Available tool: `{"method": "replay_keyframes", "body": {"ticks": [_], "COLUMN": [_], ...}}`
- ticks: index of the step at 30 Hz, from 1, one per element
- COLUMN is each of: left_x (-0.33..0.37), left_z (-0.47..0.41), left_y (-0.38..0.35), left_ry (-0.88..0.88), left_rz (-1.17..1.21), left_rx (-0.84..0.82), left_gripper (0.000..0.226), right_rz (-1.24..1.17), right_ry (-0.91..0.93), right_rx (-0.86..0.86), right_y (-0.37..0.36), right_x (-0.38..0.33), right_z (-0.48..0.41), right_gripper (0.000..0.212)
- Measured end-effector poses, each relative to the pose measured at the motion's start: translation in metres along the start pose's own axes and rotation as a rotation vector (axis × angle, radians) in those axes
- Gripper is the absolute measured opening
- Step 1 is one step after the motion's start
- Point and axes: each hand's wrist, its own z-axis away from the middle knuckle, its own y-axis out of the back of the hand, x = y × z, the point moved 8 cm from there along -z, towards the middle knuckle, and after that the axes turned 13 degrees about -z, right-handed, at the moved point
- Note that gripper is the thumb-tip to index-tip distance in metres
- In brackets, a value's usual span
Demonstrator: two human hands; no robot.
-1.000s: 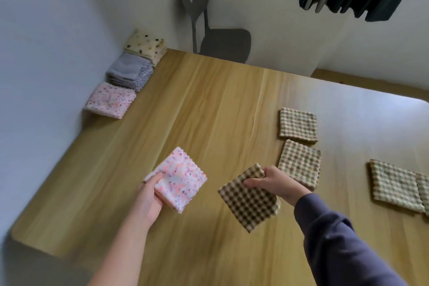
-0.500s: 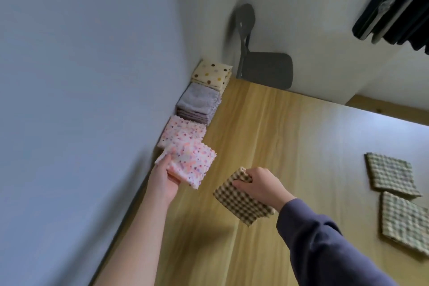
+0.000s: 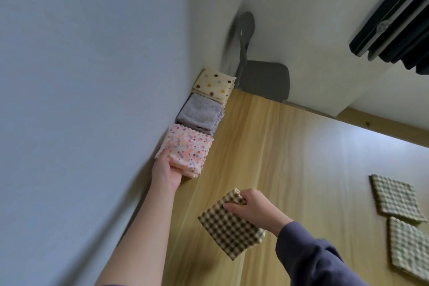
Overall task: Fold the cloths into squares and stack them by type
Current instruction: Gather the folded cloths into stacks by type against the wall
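Left grip [image 3: 165,170] clamps the near edge of the pink spotted cloth [image 3: 189,150], held at the wall-side row to join its own type. Right grip [image 3: 253,208] pinches the brown checked cloth [image 3: 228,227] above the worktop [image 3: 290,158], probably awaiting its stack. What lies beneath the pink cloth is hidden. One green checked cloth [image 3: 411,246] is cut off at the frame edge.

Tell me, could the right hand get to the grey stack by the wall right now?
Probably yes: bare table lies between them. But the right hand grips the dark checked cloth, and the left hand holds a pink cloth just beside the grey stack, so it would be crowded.
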Motion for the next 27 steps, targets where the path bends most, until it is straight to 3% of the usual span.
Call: {"method": "replay_keyframes", "body": {"ticks": [4,14,16,22,24,27], "left_x": [-0.008,-0.024,-0.039,-0.076,-0.075,-0.065], "left_z": [-0.013,0.03,0.047,0.073,0.074,0.072], "left_y": [0.018,0.065,0.073,0.066,0.064,0.078], "left_ry": [0.02,-0.061,-0.079,0.029,0.035,0.0], "left_rz": [-0.068,-0.426,-0.565,-0.737,-0.721,-0.698], "left_rx": [0.175,0.276,0.219,-0.2,-0.202,-0.05], "left_gripper": [0.044,0.041,0.038,0.049,0.038,0.025], "right_rz": [-0.006,-0.171,-0.245,-0.412,-0.425,-0.427], "right_ry": [-0.002,-0.05,-0.067,-0.06,-0.069,-0.115], "right_rx": [-0.007,-0.014,-0.026,-0.104,-0.114,-0.172], "right_y": [0.002,0.0,-0.004,-0.029,-0.034,-0.043], "right_x": [0.001,0.007,0.008,-0.01,-0.013,-0.01], "right_z": [-0.003,-0.009,-0.013,-0.017,-0.02,-0.022], "right_gripper": [0.035,0.029,0.032,0.023,0.02,0.026]}}
